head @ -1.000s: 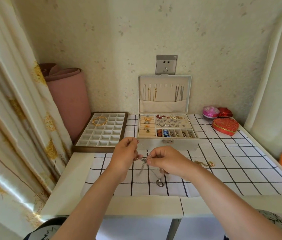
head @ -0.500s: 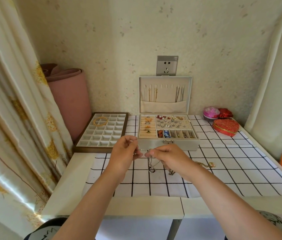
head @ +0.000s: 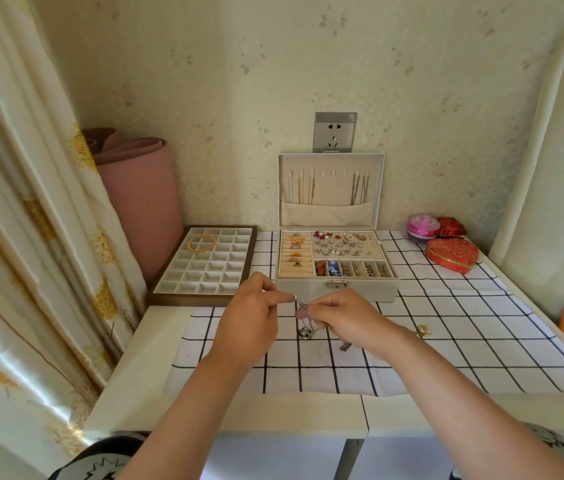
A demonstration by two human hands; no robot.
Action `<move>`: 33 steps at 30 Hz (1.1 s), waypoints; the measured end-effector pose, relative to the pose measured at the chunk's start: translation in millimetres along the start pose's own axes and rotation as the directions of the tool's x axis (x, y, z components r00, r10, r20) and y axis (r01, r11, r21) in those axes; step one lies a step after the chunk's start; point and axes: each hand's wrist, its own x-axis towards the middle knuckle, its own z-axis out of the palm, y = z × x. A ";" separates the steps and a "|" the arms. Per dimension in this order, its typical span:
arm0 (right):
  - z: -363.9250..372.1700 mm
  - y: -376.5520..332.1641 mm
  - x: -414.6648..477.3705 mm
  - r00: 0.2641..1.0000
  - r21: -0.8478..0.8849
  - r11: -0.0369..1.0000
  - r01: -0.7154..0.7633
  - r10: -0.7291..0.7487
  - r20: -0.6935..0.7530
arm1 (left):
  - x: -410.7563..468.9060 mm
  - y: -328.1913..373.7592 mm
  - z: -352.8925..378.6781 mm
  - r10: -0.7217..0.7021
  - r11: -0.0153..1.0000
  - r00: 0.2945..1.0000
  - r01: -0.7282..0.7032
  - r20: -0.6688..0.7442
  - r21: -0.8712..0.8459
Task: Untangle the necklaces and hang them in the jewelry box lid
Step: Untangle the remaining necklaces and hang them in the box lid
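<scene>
Fingers of left hand and right hand pinch a tangled silver chain necklace just before the open beige jewelry box; its ring pendant hangs below.

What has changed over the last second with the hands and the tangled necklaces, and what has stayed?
The ring pendant on the tangled silver necklaces has risen toward the hands and shifted slightly left. Nothing was taken or released: the left hand and the right hand still pinch them. The jewelry box, the chains hung in its lid and the gold piece on the cloth stayed.
</scene>
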 end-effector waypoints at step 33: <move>10.2 10.6 4.9 0.989 -0.254 0.964 0.078 -0.106 -0.098 | -0.3 16.9 6.5 -0.363 0.898 0.895 0.410 0.259 -0.158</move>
